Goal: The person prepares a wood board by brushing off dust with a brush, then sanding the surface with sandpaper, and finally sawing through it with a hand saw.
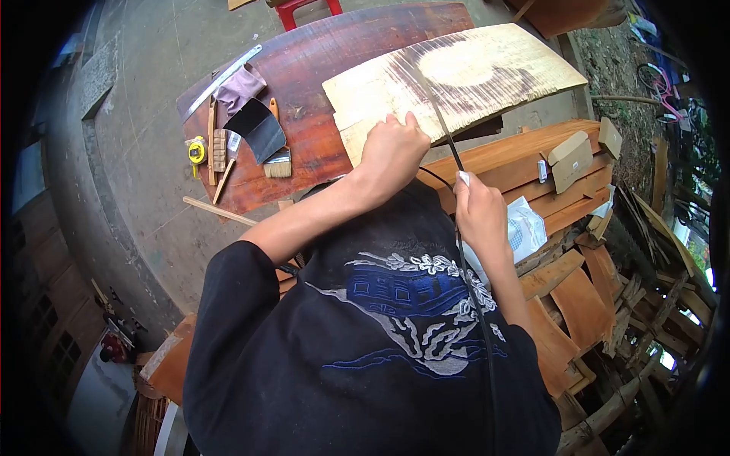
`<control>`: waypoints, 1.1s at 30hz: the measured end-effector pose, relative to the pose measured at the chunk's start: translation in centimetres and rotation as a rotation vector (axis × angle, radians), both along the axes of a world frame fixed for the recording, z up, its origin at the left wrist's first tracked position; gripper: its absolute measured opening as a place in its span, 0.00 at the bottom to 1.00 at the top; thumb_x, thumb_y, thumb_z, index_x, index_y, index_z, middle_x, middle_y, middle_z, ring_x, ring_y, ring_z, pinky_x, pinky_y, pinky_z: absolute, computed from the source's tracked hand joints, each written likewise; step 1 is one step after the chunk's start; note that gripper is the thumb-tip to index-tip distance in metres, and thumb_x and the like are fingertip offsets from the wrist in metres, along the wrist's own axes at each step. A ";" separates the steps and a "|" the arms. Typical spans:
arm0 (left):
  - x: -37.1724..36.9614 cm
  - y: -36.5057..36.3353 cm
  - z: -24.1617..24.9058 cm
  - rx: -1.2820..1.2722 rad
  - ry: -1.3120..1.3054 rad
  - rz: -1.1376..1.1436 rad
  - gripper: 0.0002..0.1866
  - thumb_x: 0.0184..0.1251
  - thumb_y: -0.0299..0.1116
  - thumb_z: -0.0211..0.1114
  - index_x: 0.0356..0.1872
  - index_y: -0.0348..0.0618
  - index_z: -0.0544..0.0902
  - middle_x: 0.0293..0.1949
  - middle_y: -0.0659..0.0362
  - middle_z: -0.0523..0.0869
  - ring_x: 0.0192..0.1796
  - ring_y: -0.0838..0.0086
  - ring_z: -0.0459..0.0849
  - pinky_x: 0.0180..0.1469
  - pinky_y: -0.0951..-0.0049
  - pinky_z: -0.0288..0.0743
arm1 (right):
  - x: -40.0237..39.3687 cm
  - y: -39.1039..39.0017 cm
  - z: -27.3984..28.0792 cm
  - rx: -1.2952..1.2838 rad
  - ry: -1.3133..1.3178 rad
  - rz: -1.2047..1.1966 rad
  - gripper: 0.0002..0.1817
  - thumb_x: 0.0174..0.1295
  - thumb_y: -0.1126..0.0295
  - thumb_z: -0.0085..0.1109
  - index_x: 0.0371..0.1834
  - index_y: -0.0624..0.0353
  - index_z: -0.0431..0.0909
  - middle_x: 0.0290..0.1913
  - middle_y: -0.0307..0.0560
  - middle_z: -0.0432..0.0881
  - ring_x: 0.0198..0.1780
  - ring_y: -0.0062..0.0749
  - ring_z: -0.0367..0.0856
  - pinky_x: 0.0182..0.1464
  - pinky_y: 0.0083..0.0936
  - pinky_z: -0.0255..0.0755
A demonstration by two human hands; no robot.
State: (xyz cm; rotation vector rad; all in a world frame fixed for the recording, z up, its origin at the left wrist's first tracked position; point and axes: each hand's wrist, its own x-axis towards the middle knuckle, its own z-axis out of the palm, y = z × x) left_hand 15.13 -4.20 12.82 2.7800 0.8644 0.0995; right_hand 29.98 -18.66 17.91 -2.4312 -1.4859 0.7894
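Note:
A pale wooden board (456,72) with dark scorch-like streaks lies across the work surface in front of me. My left hand (391,152) is closed over its near edge, fingers curled on the wood. In my right hand (480,204), just off that edge, is a long thin dark strip-like tool (439,114), perhaps a file or a narrow saw blade. Its length slants away from me over the board. The grip is mostly hidden by my fingers, and a white bit shows at the thumb. A black cable (475,304) runs down over my shirt.
On the reddish-brown tabletop (319,57) lie a brush (278,163), black sheet (257,129), cloth (240,87), metal ruler (224,81), yellow tape measure (196,152) and wood sticks. Stacked planks (525,156) with a cardboard piece (570,161) stand right. A red stool (293,14) is beyond.

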 end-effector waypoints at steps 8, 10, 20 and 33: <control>0.2 -0.6 -0.3 0.039 -0.006 0.025 0.25 0.50 0.28 0.74 0.48 0.20 0.84 0.29 0.41 0.89 0.33 0.57 0.93 0.31 0.65 0.86 | 0.3 0.0 -0.8 0.084 0.109 -0.021 0.18 0.82 0.62 0.51 0.40 0.64 0.84 0.29 0.63 0.86 0.34 0.64 0.88 0.40 0.52 0.78; 0.2 -0.6 -0.6 0.039 -0.009 0.006 0.25 0.49 0.28 0.74 0.48 0.20 0.84 0.29 0.41 0.89 0.33 0.57 0.93 0.31 0.65 0.86 | 1.0 0.9 -1.5 0.070 0.273 -0.072 0.18 0.82 0.61 0.52 0.40 0.64 0.84 0.25 0.59 0.83 0.28 0.55 0.84 0.37 0.47 0.76; 0.1 -0.6 -0.5 -0.025 0.005 0.032 0.24 0.49 0.27 0.73 0.48 0.20 0.84 0.29 0.40 0.88 0.31 0.53 0.92 0.34 0.62 0.87 | 3.3 1.0 -3.9 -0.027 1.011 -0.338 0.26 0.88 0.56 0.47 0.31 0.59 0.78 0.17 0.24 0.62 0.17 0.09 0.54 0.21 0.19 0.48; 0.1 -1.0 -0.9 0.003 0.024 0.017 0.30 0.44 0.28 0.78 0.51 0.18 0.83 0.31 0.41 0.89 0.34 0.53 0.92 0.36 0.64 0.88 | 4.1 0.5 -4.9 -0.098 1.350 -0.462 0.23 0.89 0.56 0.45 0.33 0.56 0.73 0.16 0.22 0.56 0.15 0.10 0.47 0.17 0.19 0.42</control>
